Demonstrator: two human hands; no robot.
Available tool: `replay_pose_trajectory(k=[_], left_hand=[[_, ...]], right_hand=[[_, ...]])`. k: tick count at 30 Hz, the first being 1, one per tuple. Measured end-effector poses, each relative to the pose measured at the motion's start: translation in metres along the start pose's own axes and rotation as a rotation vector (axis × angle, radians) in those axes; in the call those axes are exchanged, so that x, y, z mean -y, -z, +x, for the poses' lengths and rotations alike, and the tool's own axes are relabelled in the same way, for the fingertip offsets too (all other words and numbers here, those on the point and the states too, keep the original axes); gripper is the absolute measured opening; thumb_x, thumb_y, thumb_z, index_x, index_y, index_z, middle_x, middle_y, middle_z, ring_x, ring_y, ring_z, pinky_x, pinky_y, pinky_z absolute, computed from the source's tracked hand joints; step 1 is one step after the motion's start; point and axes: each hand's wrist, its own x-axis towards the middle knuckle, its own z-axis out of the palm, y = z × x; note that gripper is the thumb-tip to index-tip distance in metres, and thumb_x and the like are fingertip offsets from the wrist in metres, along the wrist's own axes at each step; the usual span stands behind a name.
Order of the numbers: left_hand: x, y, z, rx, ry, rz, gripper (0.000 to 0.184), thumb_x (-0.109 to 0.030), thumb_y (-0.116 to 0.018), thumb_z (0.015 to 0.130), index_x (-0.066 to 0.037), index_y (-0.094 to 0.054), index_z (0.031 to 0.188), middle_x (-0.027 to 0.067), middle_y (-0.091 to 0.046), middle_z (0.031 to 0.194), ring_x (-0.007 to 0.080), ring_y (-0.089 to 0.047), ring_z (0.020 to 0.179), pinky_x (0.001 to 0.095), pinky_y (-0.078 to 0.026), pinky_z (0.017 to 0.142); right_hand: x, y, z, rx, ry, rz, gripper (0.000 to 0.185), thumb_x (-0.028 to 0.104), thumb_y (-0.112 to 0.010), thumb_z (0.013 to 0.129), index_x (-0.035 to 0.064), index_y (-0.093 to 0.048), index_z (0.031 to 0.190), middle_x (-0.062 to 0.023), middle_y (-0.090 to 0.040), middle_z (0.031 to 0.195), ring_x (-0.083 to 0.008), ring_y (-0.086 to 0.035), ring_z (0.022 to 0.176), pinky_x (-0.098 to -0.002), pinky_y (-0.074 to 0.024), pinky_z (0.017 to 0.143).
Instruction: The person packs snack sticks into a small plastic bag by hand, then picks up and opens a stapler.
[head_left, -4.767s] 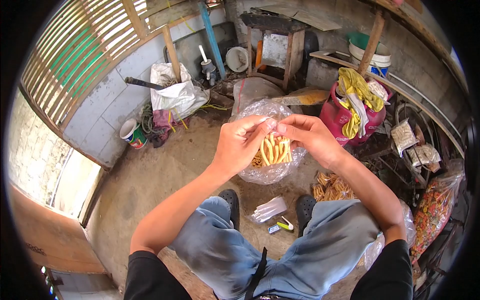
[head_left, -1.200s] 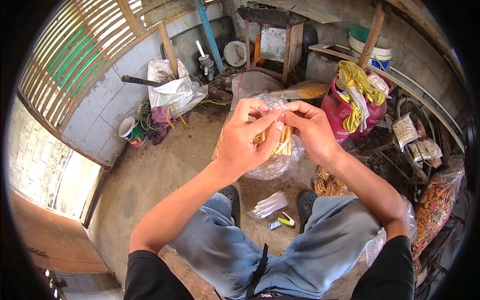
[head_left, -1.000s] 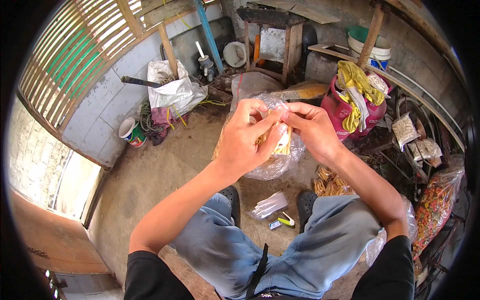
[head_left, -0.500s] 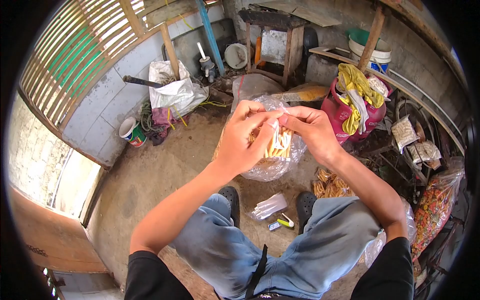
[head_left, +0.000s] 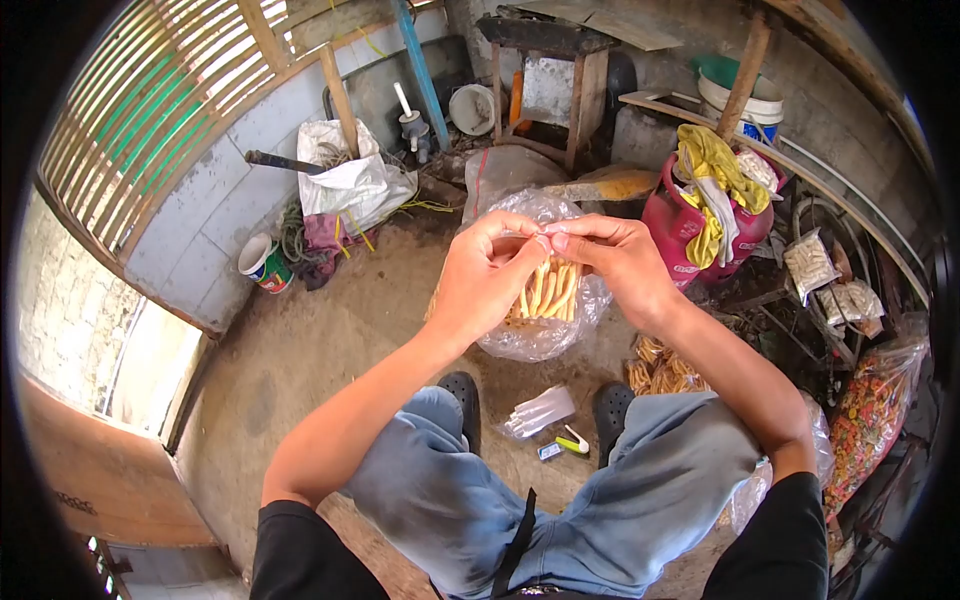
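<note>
Left to right. At far left on the floor (head_left: 330,340), a small tub (head_left: 264,266) bears a green-and-red printed label, its wording too small to read. My left hand (head_left: 478,280) has thumb and forefinger closed on the gathered top of a small clear bag (head_left: 547,294); the grip leaves no visible opening. The bag hangs directly beneath my fingertips, its pale yellow sticks roughly upright, their long axis running down from the grip, slightly fanned. It lies midway between my hands, neither clearly nearer. Behind and below it sits a large clear plastic bag (head_left: 540,345). Nearer me lie a sheaf of flat clear bags (head_left: 540,412), a small blue-and-white packet (head_left: 550,451), its print illegible, and a green-and-white tool (head_left: 573,443). My right hand (head_left: 630,272) mirrors the left, thumb and forefinger pinched at the same top. To its right are a pile of filled bags (head_left: 665,375) and a pink container (head_left: 664,240) with pale, unreadable lettering; at far right leans a bag of multicoloured pieces (head_left: 868,420).
</note>
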Motion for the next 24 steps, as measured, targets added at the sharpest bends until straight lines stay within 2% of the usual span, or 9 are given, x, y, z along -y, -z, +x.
replay_pose_trajectory(k=[1, 5, 6, 7, 12, 16, 19, 21, 24], left_hand=[[-0.001, -0.001, 0.0, -0.004, 0.018, -0.001, 0.013, -0.011, -0.064, 0.088, 0.0, -0.059, 0.094, 0.0064, -0.065, 0.085, 0.0071, -0.06, 0.076, 0.0217, -0.049, 0.065], [-0.001, 0.005, 0.0, 0.032, 0.06, -0.017, 0.013, -0.011, -0.064, 0.088, 0.0, -0.059, 0.094, 0.0059, -0.065, 0.083, 0.0074, -0.061, 0.076, 0.0223, -0.049, 0.066], [-0.002, 0.006, 0.0, 0.046, 0.086, -0.03, 0.011, -0.01, -0.064, 0.088, -0.001, -0.06, 0.093, 0.0055, -0.066, 0.086, 0.0071, -0.061, 0.079, 0.0222, -0.049, 0.069], [-0.003, 0.006, 0.0, 0.061, 0.111, -0.043, 0.01, -0.009, -0.065, 0.087, -0.003, -0.061, 0.093, 0.0052, -0.066, 0.088, 0.0068, -0.06, 0.082, 0.022, -0.048, 0.073], [-0.007, 0.006, 0.001, 0.043, 0.165, -0.168, 0.012, -0.01, -0.065, 0.087, -0.002, -0.062, 0.096, 0.0045, -0.067, 0.089, 0.0083, -0.062, 0.081, 0.0241, -0.049, 0.074], [-0.003, 0.008, 0.002, 0.057, 0.221, -0.353, 0.014, -0.01, -0.066, 0.086, -0.003, -0.063, 0.098, 0.0045, -0.067, 0.089, 0.0099, -0.063, 0.082, 0.0251, -0.05, 0.076], [-0.006, 0.005, 0.0, 0.045, 0.255, -0.351, 0.017, -0.009, -0.068, 0.085, -0.002, -0.063, 0.099, 0.005, -0.067, 0.09, 0.01, -0.063, 0.082, 0.0252, -0.051, 0.076], [-0.009, 0.004, 0.0, 0.038, 0.26, -0.315, 0.016, -0.009, -0.068, 0.084, -0.002, -0.063, 0.099, 0.0051, -0.067, 0.09, 0.0099, -0.063, 0.081, 0.025, -0.051, 0.074], [-0.01, 0.003, 0.001, 0.018, 0.245, -0.257, 0.016, -0.008, -0.068, 0.084, -0.003, -0.063, 0.098, 0.0053, -0.067, 0.089, 0.0096, -0.063, 0.078, 0.0245, -0.052, 0.072]], right_hand=[[0.002, 0.002, 0.0, 0.001, -0.002, -0.001, 0.018, 0.013, -0.066, 0.086, 0.0018, -0.069, 0.101, -0.0052, -0.069, 0.092, -0.0092, -0.062, 0.083, -0.0257, -0.0491, 0.075], [0.009, 0.009, 0.002, 0.075, -0.036, -0.143, 0.018, 0.011, -0.067, 0.084, 0.002, -0.071, 0.099, -0.0064, -0.07, 0.089, -0.0085, -0.063, 0.08, -0.0223, -0.0492, 0.062], [0.01, 0.01, 0.001, 0.106, -0.034, -0.142, 0.018, 0.011, -0.067, 0.083, 0.0028, -0.071, 0.098, -0.0065, -0.07, 0.088, -0.0089, -0.064, 0.079, -0.022, -0.0486, 0.058], [0.011, 0.01, 0.0, 0.104, -0.035, -0.143, 0.018, 0.011, -0.067, 0.083, 0.0028, -0.071, 0.098, -0.0065, -0.07, 0.088, -0.0089, -0.064, 0.079, -0.022, -0.0486, 0.058], [0.014, 0.012, 0.001, 0.136, 0.08, -0.169, 0.016, 0.006, -0.064, 0.085, 0.0018, -0.071, 0.098, -0.0079, -0.07, 0.088, -0.0103, -0.066, 0.075, -0.0219, -0.0502, 0.052], [0.017, 0.009, -0.001, 0.121, 0.131, -0.205, 0.015, 0.002, -0.063, 0.084, 0.001, -0.071, 0.097, -0.0073, -0.069, 0.088, -0.0106, -0.065, 0.072, -0.0216, -0.0519, 0.053], [0.011, 0.011, -0.002, 0.096, 0.213, -0.236, 0.016, -0.002, -0.064, 0.083, 0.0014, -0.071, 0.097, -0.0066, -0.068, 0.086, -0.0108, -0.064, 0.073, -0.0234, -0.0518, 0.058], [0.007, 0.014, -0.001, 0.082, 0.555, -0.556, 0.017, -0.004, -0.064, 0.081, 0.0026, -0.071, 0.096, -0.0066, -0.066, 0.085, -0.0108, -0.063, 0.074, -0.025, -0.0503, 0.063], [0.007, 0.017, 0.0, 0.096, 0.648, -0.614, 0.017, -0.005, -0.064, 0.081, 0.0025, -0.071, 0.094, -0.0062, -0.066, 0.084, -0.0101, -0.062, 0.078, -0.0255, -0.0484, 0.067]])
